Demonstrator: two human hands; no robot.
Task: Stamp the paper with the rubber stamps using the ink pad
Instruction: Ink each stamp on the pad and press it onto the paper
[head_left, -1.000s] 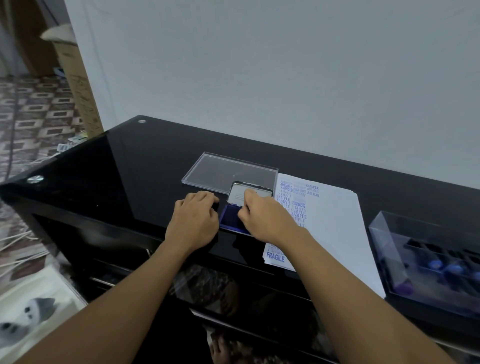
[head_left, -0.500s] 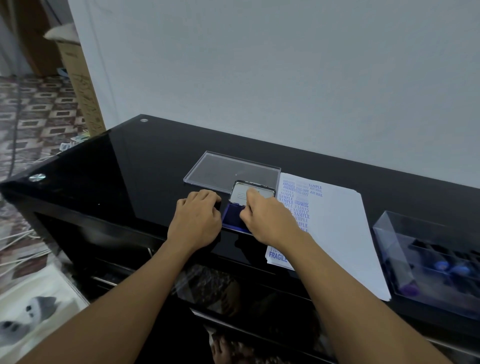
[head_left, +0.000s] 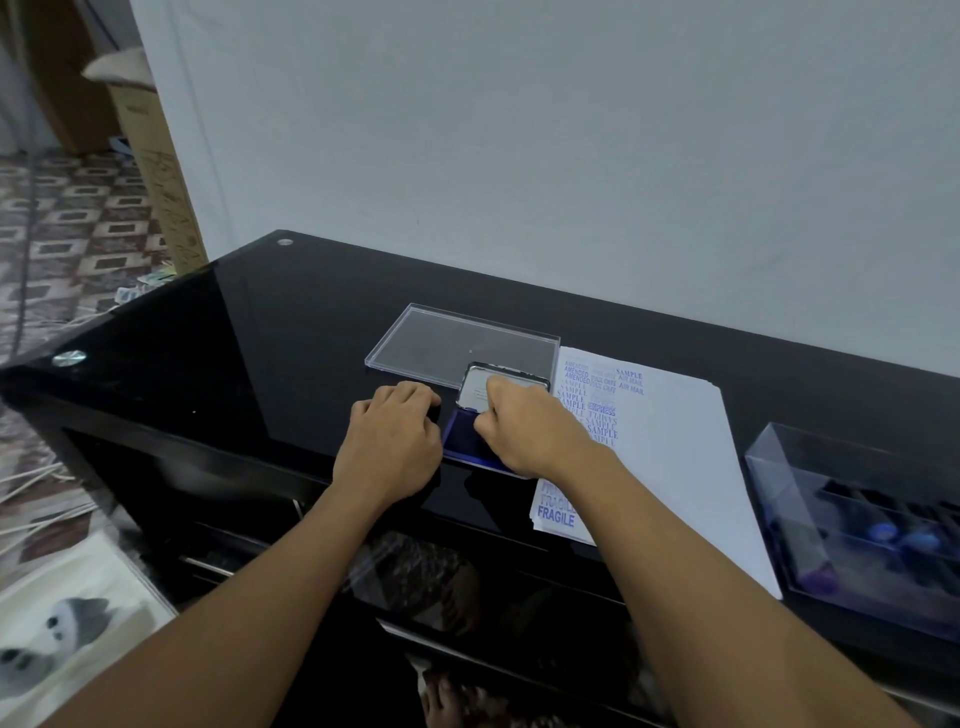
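Beside the paper (head_left: 675, 441) on the glossy desk (head_left: 260, 338), the ink pad (head_left: 460, 439) lies open; left hand (head_left: 389, 441) grips its edge, right hand (head_left: 524, 431) curls over it, contents hidden. Light, probably slippery: steady its rim, avoiding wet ink.

I count two hands over one black table (head_left: 260, 338): one left hand (head_left: 389, 447) and one right hand (head_left: 524, 431). On it I make out one ink pad (head_left: 467, 439), one flat clear lid (head_left: 441, 343), one paper stack (head_left: 675, 441) and one clear box (head_left: 810, 467); the stamps (head_left: 883, 532) inside are too blurred to number, though two blue tops show
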